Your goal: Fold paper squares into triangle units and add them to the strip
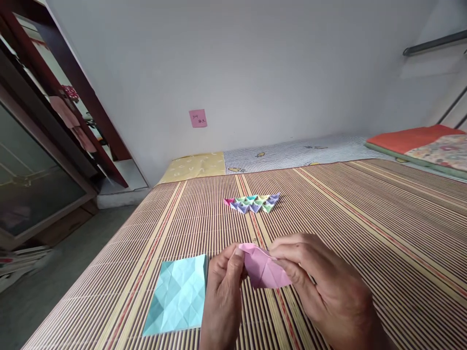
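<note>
A folded piece of pink paper (268,270) is held up between both hands over the mat. My left hand (225,287) pinches its left corner between thumb and fingers. The fingers and thumb of my right hand (324,284) are closed on its upper right side. Creases run across the paper's face. Left of my left hand lies a light blue sheet of creased paper (178,294), apparently on top of a stack. Farther off on the mat sit several small folded paper boats (255,206) in pink, green, blue, yellow and purple, grouped in rows.
A striped bamboo mat (328,214) covers the bed. Behind it are patterned bedding (270,158) and a white wall with a pink note (198,118). Folded red and floral cloth (419,141) lies at the far right. A doorway and a glass-panelled door (32,160) stand at the left.
</note>
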Demonstrator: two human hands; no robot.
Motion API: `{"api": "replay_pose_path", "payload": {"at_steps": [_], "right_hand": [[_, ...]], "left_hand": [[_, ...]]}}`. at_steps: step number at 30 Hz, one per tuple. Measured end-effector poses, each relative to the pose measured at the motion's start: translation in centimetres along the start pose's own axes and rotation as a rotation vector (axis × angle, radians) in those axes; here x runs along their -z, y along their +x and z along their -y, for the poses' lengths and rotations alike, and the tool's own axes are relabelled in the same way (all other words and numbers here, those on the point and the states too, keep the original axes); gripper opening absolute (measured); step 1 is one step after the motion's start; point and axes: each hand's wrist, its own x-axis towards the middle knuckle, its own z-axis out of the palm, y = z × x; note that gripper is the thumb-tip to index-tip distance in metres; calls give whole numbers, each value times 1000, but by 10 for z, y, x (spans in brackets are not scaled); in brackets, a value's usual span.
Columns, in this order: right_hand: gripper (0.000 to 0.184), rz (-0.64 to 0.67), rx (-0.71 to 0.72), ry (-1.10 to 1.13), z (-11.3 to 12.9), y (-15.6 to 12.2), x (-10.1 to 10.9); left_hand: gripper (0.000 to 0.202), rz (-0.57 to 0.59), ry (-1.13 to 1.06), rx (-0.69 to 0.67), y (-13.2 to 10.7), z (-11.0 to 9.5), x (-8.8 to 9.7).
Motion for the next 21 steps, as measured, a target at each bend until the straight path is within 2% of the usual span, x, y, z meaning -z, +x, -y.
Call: {"api": "replay_pose_path", "payload": {"at_steps": [6, 13, 21], "right_hand": [[22, -12, 45, -65, -1, -2, -4], [22, 31, 70, -95, 0, 5, -1], [20, 176, -17, 27, -9, -2, 10]], "left_hand": [[37, -26, -5, -14, -4, -9, -3], [29, 238, 79, 37, 1, -14, 15], [27, 471, 158, 164, -2, -26, 26]]}}
